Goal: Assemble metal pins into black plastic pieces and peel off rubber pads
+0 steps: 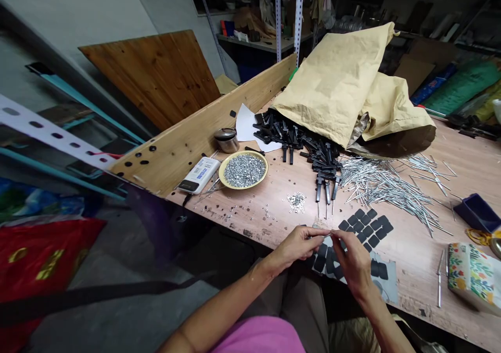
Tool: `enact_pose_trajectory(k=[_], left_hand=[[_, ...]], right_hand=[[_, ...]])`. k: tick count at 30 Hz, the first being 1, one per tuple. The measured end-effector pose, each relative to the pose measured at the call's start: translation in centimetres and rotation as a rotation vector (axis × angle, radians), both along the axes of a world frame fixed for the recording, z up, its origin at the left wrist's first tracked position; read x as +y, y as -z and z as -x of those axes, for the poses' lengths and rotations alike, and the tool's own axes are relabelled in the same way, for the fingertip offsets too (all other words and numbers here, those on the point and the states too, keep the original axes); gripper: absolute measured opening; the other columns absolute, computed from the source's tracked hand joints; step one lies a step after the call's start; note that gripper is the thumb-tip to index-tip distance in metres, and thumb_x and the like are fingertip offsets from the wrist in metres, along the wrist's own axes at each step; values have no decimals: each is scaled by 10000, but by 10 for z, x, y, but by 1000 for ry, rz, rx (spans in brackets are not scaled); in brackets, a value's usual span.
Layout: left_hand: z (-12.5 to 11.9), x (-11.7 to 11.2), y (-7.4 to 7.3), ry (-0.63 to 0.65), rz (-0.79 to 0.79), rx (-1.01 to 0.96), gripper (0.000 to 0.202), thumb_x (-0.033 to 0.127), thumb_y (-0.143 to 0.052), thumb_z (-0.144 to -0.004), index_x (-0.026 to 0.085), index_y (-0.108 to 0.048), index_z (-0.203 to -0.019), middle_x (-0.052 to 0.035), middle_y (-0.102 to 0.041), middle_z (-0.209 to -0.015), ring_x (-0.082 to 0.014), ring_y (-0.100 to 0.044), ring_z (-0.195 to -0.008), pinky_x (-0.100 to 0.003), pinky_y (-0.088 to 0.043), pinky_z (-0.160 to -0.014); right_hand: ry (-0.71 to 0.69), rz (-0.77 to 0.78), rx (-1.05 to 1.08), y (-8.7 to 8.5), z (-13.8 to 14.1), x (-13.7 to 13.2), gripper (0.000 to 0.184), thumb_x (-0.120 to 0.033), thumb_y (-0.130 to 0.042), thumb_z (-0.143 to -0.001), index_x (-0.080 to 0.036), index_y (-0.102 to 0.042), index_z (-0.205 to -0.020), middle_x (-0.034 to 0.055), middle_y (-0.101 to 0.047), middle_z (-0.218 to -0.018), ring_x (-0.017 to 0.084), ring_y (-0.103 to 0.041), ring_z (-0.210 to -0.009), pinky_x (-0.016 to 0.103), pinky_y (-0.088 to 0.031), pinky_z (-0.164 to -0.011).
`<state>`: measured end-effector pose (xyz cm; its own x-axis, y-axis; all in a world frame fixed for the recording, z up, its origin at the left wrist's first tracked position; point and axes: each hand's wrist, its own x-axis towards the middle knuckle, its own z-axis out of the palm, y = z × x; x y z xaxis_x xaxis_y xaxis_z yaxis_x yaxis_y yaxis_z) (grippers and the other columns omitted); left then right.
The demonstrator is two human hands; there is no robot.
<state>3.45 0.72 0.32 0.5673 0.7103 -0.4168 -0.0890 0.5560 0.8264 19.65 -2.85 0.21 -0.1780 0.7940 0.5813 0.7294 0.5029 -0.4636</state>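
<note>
At the table's near edge, my left hand (298,246) and my right hand (353,259) meet fingertip to fingertip. Both are closed in a pinch, and whatever sits between the fingers is too small to make out. Beneath them lies a grey sheet (390,282) with dark rounded pads (320,259) on it. More black pads (367,231) are spread in rows just beyond my right hand. Past my fingertips, several black plastic parts with thin metal rods (327,191) lie side by side. A small heap of tiny metal washers (296,202) is farther off to the left.
A yellow bowl (224,178) of small metal pieces stands left, beside a white power bank-like device (200,174) and a metal tin (227,140). Brown paper sacks (332,76) rest behind black parts. Metal rods (379,186), a dark blue box (478,212) and a floral box (472,275) lie right.
</note>
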Motion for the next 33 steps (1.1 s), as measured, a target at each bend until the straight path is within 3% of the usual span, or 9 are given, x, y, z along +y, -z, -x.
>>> enact_pose_trajectory(k=[3,6,11,14,17,20,23,29,33], left_hand=[[4,1,-6,43,14,-42,582,443,-691,-648,120,-635,-1128,85,-430,-535,11,-235,-359,-187,-101,-391],[6,2,-9,86,28,-60,568,433,-708,-632,114,-645,-1097,88,-432,-522,12,-237,-355,-185,-99,-388],[7,0,-8,152,41,-56,489,424,-708,-646,98,-670,-1008,72,-461,-535,5,-257,-353,-189,-118,-379],[5,-2,-7,157,-58,6,405,401,-673,-697,102,-692,-969,58,-476,-548,-9,-287,-381,-186,-181,-394],[2,-4,-6,108,-281,104,271,334,-624,-756,128,-726,-899,22,-541,-562,-58,-415,-459,-195,-309,-460],[-2,-6,-4,49,-545,170,191,265,-591,-783,172,-745,-843,-42,-670,-698,-139,-571,-643,-233,-425,-606],[-3,-8,-2,26,-722,207,199,236,-567,-803,189,-745,-877,-77,-713,-828,-180,-617,-755,-268,-458,-711],[-5,-10,0,36,-800,228,223,257,-541,-830,208,-738,-921,-77,-710,-833,-183,-621,-752,-275,-470,-718],[-9,-13,-2,58,-805,224,222,267,-540,-832,204,-740,-905,-78,-691,-794,-181,-607,-736,-275,-459,-700]], right_hand=[[65,184,142,-7,-3,1,158,-312,-525,-886,-222,-655,-893,42,-678,-777,165,-651,-695,270,-544,-626],[18,339,240,-13,-10,3,254,-434,-554,-854,-222,-693,-838,45,-674,-753,166,-646,-679,255,-531,-577],[-98,423,202,-25,-22,3,264,-456,-566,-841,-239,-708,-793,39,-675,-724,167,-641,-662,255,-508,-568],[-135,436,152,-32,-25,3,260,-451,-571,-838,-235,-693,-758,25,-666,-682,155,-627,-606,241,-489,-527],[-143,468,107,-37,-27,3,285,-468,-559,-841,-231,-676,-734,20,-656,-651,151,-612,-568,239,-484,-504],[-146,451,49,-38,-29,1,284,-449,-522,-869,-231,-664,-755,28,-657,-672,159,-620,-592,250,-493,-530],[-168,381,-8,-33,-29,-2,278,-412,-462,-910,-229,-642,-803,37,-647,-709,158,-616,-613,253,-494,-551],[-172,315,-127,-22,-28,-5,367,-397,-313,-964,-231,-601,-807,37,-592,-698,150,-565,-613,257,-459,-563],[-101,216,-233,-17,-26,-4,457,-391,-282,-969,-220,-552,-643,22,-543,-584,139,-492,-536,266,-389,-545]])
